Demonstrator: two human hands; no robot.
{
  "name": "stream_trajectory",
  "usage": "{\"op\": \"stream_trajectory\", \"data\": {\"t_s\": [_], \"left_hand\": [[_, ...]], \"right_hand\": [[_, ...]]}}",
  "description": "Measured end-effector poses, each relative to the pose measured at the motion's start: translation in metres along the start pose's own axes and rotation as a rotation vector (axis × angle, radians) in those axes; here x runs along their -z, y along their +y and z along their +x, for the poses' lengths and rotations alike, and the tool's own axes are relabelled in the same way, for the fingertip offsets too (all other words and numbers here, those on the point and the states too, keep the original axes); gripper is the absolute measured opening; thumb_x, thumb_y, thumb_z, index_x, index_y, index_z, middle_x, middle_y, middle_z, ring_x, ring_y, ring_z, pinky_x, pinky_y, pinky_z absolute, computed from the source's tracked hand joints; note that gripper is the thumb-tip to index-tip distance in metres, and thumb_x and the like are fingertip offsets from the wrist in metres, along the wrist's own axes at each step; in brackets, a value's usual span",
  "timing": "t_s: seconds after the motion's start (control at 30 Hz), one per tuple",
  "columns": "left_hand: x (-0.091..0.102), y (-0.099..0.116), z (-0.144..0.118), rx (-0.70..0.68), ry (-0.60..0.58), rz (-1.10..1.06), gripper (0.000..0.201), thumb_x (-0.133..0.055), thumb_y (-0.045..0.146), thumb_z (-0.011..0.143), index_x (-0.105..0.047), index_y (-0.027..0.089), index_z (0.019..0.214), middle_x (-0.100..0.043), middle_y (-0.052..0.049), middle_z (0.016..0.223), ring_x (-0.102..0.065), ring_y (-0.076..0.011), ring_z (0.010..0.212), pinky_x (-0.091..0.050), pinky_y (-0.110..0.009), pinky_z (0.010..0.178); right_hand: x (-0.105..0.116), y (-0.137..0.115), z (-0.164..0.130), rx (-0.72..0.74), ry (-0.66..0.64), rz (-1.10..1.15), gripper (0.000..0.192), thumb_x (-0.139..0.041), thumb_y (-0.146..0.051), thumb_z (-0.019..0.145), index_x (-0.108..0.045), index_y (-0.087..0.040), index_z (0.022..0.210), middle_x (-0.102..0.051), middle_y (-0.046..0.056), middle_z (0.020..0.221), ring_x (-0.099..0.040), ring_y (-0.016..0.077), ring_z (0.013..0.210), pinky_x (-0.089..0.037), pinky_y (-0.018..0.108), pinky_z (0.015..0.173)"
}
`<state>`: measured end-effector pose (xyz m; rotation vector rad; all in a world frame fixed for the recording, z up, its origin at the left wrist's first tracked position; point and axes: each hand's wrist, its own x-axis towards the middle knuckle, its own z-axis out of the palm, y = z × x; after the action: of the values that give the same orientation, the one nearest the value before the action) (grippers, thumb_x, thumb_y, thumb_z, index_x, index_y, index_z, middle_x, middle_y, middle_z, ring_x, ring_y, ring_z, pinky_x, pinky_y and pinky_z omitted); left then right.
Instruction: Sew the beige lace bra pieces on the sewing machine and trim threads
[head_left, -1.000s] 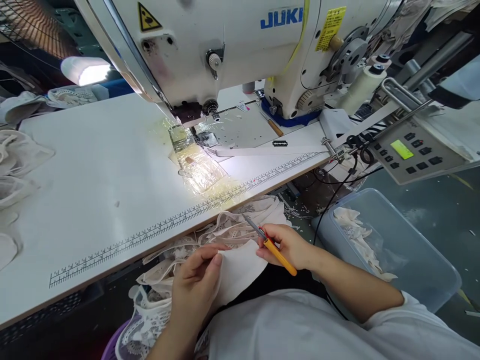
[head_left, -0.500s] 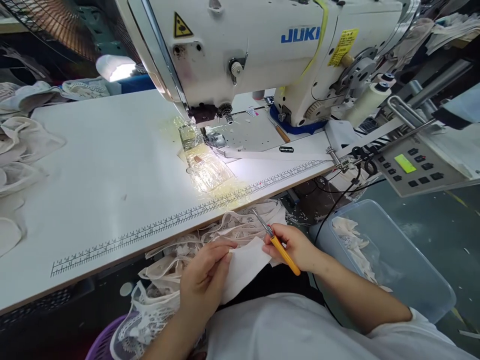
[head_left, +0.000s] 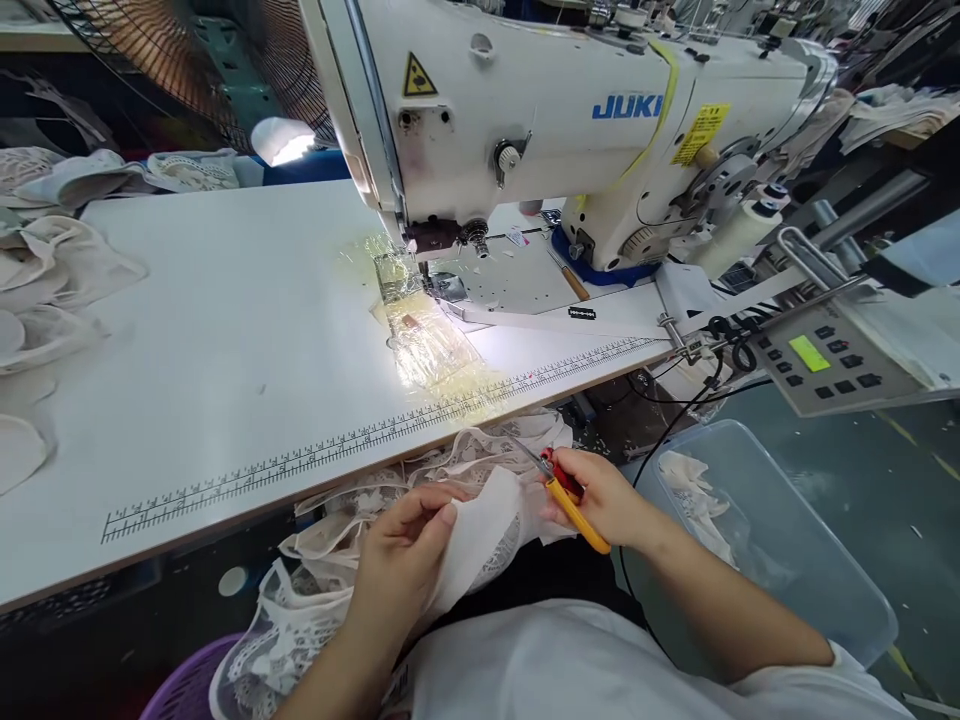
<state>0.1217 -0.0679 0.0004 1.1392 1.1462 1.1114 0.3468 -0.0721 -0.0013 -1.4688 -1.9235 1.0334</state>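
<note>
My left hand point(head_left: 409, 555) is closed, pinching the edge of a white fabric piece point(head_left: 472, 535) between thumb and fingers. A strip with lace hangs along the right side of that piece, over my lap. Closed around a pair of scissors point(head_left: 576, 515) with orange and red grips is my right hand point(head_left: 600, 490). Their metal blades point up and left, over the lace fabric pile point(head_left: 315, 600) below the table edge. Some pale fabric also lies under my right fingers; whether they grip it I cannot tell.
A white sewing machine point(head_left: 480, 130) stands on the white table point(head_left: 225, 330), which carries a printed ruler point(head_left: 360, 435). Pale garment pieces point(head_left: 60, 270) lie at left. A clear plastic bin point(head_left: 795, 540) stands right, a purple basket point(head_left: 184, 685) below left, a control panel point(head_left: 832, 350) at right.
The scissors have turned in my right hand, so the red grip now shows beside the orange one. The white fabric has been lifted and folded, exposing lace. The camera view has shifted slightly.
</note>
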Motion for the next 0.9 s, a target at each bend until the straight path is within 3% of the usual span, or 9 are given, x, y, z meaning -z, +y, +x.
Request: {"op": "stream_trajectory", "data": {"t_s": [0.13, 0.23, 0.33, 0.43, 0.53, 0.77, 0.9], "left_hand": [[0.000, -0.001, 0.001, 0.012, 0.000, -0.057, 0.008, -0.064, 0.021, 0.069, -0.066, 0.022, 0.061, -0.069, -0.001, 0.070, -0.064, -0.0169, 0.073, -0.052, -0.027, 0.072], [0.000, -0.001, 0.001, -0.042, 0.013, 0.001, 0.007, -0.065, 0.019, 0.067, -0.065, 0.022, 0.061, -0.068, -0.001, 0.070, -0.064, -0.0169, 0.072, -0.053, -0.026, 0.070], [0.000, -0.001, 0.001, -0.096, 0.015, 0.070, 0.008, -0.063, 0.019, 0.070, -0.064, 0.022, 0.063, -0.068, -0.002, 0.071, -0.064, -0.0173, 0.072, -0.053, -0.027, 0.068], [0.001, -0.001, 0.001, -0.189, -0.016, 0.119, 0.011, -0.059, 0.016, 0.074, -0.063, 0.022, 0.065, -0.069, -0.002, 0.073, -0.065, -0.0166, 0.073, -0.054, -0.027, 0.069], [0.005, 0.000, 0.002, -0.298, -0.039, 0.221, 0.012, -0.056, 0.015, 0.077, -0.063, 0.023, 0.072, -0.069, -0.001, 0.077, -0.066, -0.0161, 0.076, -0.055, -0.026, 0.071], [0.015, -0.006, 0.000, -0.434, -0.139, 0.523, 0.023, -0.056, 0.018, 0.080, -0.062, 0.024, 0.101, -0.071, -0.003, 0.089, -0.068, -0.0155, 0.077, -0.057, -0.022, 0.068], [0.024, -0.006, -0.005, -0.451, -0.093, 0.569, 0.028, -0.056, 0.021, 0.080, -0.062, 0.025, 0.106, -0.070, -0.007, 0.099, -0.068, -0.0199, 0.089, -0.058, -0.026, 0.074]], "right_hand": [[0.000, -0.004, 0.002, 0.039, -0.126, -0.185, 0.051, -0.066, -0.063, 0.064, -0.039, -0.020, 0.063, -0.045, -0.005, 0.061, -0.038, 0.0101, 0.053, -0.028, 0.022, 0.049], [-0.001, -0.007, 0.004, 0.063, -0.178, -0.363, 0.051, -0.069, -0.063, 0.062, -0.044, -0.020, 0.067, -0.048, -0.003, 0.064, -0.040, 0.0113, 0.055, -0.028, 0.023, 0.051], [-0.003, -0.008, 0.005, 0.063, -0.202, -0.401, 0.051, -0.068, -0.066, 0.062, -0.045, -0.020, 0.067, -0.049, -0.003, 0.064, -0.041, 0.0119, 0.055, -0.027, 0.023, 0.051], [0.000, -0.008, 0.007, 0.034, -0.169, -0.398, 0.052, -0.062, -0.067, 0.066, -0.040, -0.020, 0.061, -0.047, -0.003, 0.060, -0.039, 0.0115, 0.053, -0.026, 0.023, 0.050], [0.015, -0.010, 0.017, -0.037, -0.055, -0.446, 0.051, -0.054, -0.066, 0.073, -0.038, -0.020, 0.058, -0.047, -0.002, 0.058, -0.040, 0.0120, 0.052, -0.025, 0.023, 0.049], [0.083, -0.021, 0.092, -0.373, 0.129, -0.843, 0.034, -0.054, -0.053, 0.079, -0.059, -0.019, 0.076, -0.063, 0.005, 0.072, -0.059, 0.0193, 0.070, -0.035, 0.024, 0.055], [0.107, -0.025, 0.149, -0.400, 0.197, -0.921, 0.031, -0.054, -0.045, 0.081, -0.064, -0.015, 0.083, -0.067, 0.013, 0.084, -0.063, 0.0250, 0.080, -0.040, 0.027, 0.061]]}}
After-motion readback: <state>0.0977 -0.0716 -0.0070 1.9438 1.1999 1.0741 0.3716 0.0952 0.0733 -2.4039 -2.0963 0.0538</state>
